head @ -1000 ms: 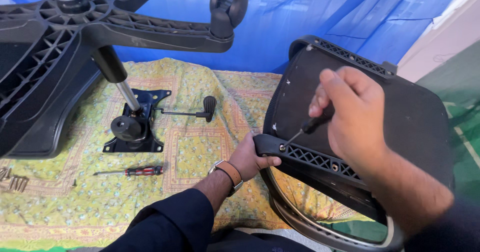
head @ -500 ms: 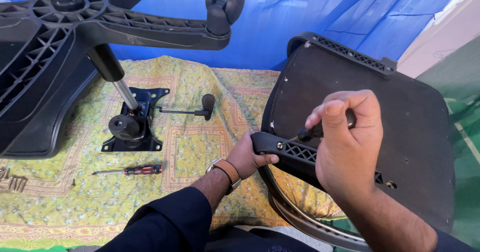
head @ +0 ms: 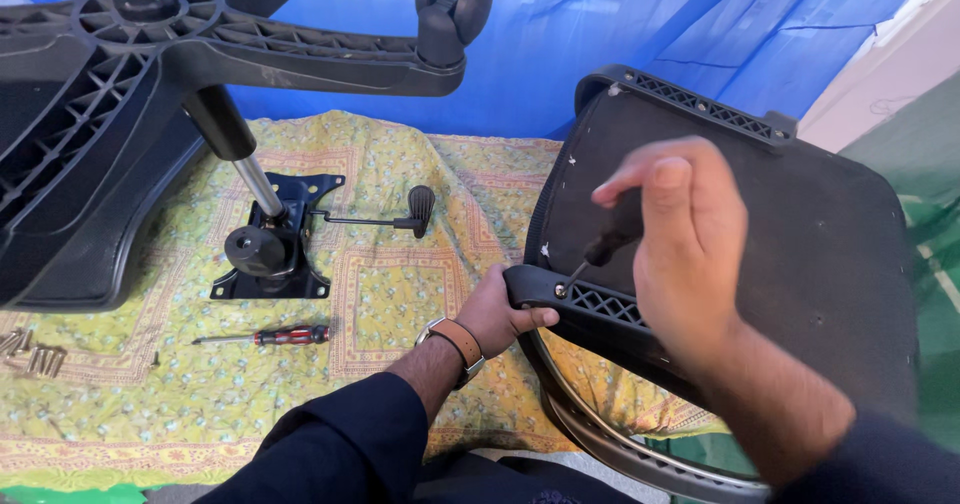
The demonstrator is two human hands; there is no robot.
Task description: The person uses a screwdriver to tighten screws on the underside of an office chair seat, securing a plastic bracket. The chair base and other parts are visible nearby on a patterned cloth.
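Backrest (head: 800, 254) edge gripped by left hand (head: 505, 314); right hand (head: 685, 234) at 3 o'clock clasps screwdriver (head: 600, 249), tip on frame.

Patterned cloth (head: 400, 364), screwdriver (head: 265, 337), tilt mechanism (head: 275, 254), screws (head: 30, 354)

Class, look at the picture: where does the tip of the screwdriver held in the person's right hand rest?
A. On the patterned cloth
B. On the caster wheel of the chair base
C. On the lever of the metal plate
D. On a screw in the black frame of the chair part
D: the right hand holds the screwdriver with its tip on a screw in the black frame, which the left hand grips.
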